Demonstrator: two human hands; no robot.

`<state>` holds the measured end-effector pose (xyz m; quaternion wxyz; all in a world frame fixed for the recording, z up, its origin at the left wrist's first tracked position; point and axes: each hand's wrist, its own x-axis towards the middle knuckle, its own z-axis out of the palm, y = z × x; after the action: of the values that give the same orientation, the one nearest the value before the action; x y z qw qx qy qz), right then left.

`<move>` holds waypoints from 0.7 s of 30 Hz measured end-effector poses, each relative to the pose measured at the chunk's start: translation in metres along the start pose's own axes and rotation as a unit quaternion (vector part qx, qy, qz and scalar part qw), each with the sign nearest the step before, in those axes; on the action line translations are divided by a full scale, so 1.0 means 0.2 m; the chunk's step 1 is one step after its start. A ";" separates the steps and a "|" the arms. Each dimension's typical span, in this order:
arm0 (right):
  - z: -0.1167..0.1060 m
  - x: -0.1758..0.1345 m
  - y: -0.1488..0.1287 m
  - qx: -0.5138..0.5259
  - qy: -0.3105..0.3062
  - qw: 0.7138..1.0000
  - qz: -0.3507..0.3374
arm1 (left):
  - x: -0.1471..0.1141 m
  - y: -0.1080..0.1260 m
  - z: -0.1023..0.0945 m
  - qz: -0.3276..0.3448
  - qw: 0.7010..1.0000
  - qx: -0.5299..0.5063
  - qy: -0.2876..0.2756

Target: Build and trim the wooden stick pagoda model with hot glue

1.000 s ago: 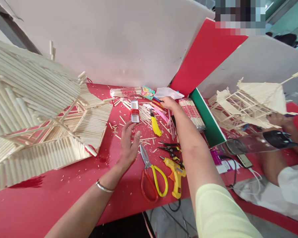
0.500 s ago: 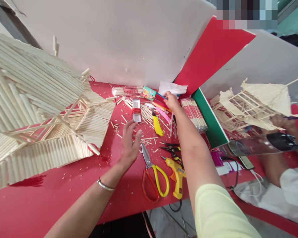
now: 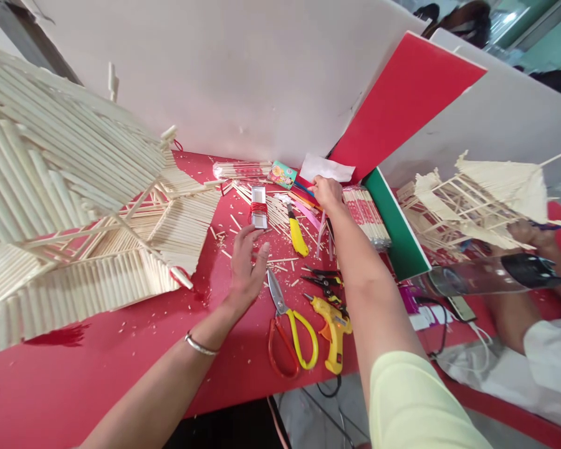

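Your left hand [image 3: 245,269] rests flat, fingers spread, steadying you on the red table [image 3: 121,349], while your right hand [image 3: 328,192] reaches far into the coloured sticks [image 3: 303,209], its fingers curled among them, grip unclear.

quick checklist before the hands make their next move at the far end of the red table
1. Right hand reaches the pens and sticks at the back of the table: ok.
2. Right hand's grip on anything: cannot tell.
3. Left hand open and free, just short of the red-wrapped spool: ok.
4. Scissors and glue gun away from both hands: ok.
5. Utility knife blade retracted: cannot tell.
6. Stick model untouched by the arms: ok.
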<state>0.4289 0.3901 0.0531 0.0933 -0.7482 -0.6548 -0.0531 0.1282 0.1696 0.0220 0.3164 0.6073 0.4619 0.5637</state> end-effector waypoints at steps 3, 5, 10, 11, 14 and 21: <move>-0.05 -0.03 -0.02 -0.012 0.003 1.000 -0.004 | 0.00 -0.01 0.00 0.008 1.000 0.007 0.002; -0.08 -0.05 -0.03 -0.016 0.008 1.000 -0.012 | 0.00 -0.01 0.00 0.015 1.000 0.012 0.002; -0.18 -0.10 -0.07 -0.038 0.017 0.999 -0.006 | 0.00 -0.02 0.00 0.039 0.999 0.034 -0.003; -0.20 -0.12 -0.08 -0.045 0.016 0.999 -0.001 | 0.00 -0.03 0.00 0.043 0.998 0.036 -0.006; -0.31 -0.21 -0.08 -0.063 0.015 0.998 0.007 | 0.01 -0.05 0.00 0.050 0.998 0.027 -0.015; -0.66 -0.66 -0.08 -0.051 0.053 0.997 0.018 | 0.01 0.01 -0.01 0.025 0.996 -0.001 -0.084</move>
<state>0.4001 0.2372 0.1563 0.0908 -0.7595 -0.6320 -0.1247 0.1257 0.1710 0.0249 0.3406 0.6638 0.4179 0.5183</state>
